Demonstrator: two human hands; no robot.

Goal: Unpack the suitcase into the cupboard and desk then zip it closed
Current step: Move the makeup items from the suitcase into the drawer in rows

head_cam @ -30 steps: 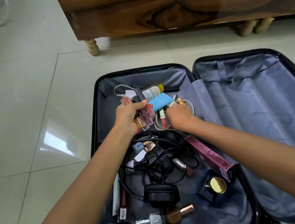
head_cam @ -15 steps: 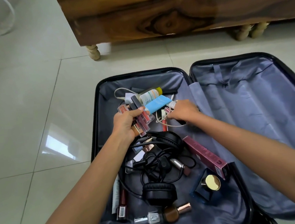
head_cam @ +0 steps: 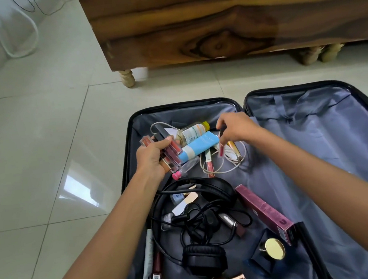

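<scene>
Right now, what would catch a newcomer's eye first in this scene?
The open suitcase on the tiled floor, its left half littered with cosmetics and black headphones. Above that clutter, the left hand grips a bundle of lip gloss tubes while the right hand pinches another tube. A wooden cabinet stands behind.

Print on the bottle (head_cam: 192,133) and maroon box (head_cam: 266,213) is illegible.

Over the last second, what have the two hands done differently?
The right hand left the white cable, lifted toward the suitcase's far end, and now pinches a slim lip gloss tube taken from the pile. The left hand still grips its bundle of lip glosses. The headphones and maroon box stayed put.
</scene>
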